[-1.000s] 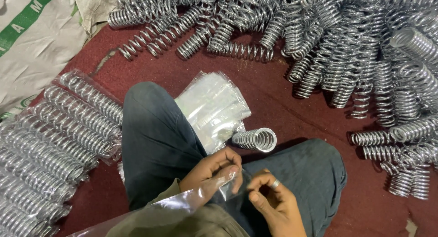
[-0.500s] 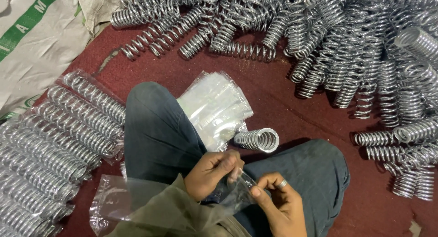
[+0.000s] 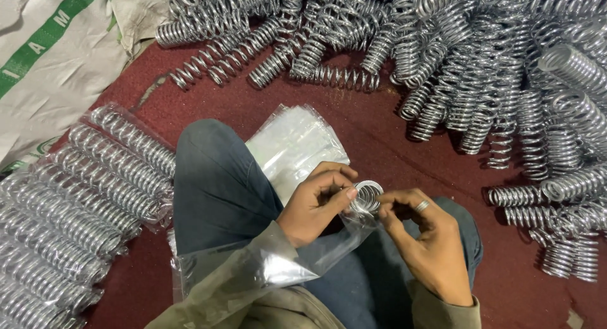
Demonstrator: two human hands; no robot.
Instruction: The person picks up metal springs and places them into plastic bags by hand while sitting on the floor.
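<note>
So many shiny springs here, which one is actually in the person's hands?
The spring seen end-on between both hands, at the mouth of the clear plastic bag. The loose pile and the bagged rows lie untouched on the floor.

A dark red floor covering [image 3: 392,133] spreads underfoot, with a white woven sack [image 3: 44,69] (green stripe across it) lying at the left.

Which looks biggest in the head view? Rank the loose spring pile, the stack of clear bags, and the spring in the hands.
1. Loose spring pile, largest by far.
2. Stack of clear bags.
3. Spring between left hand and right hand, though nearest the camera.
</note>
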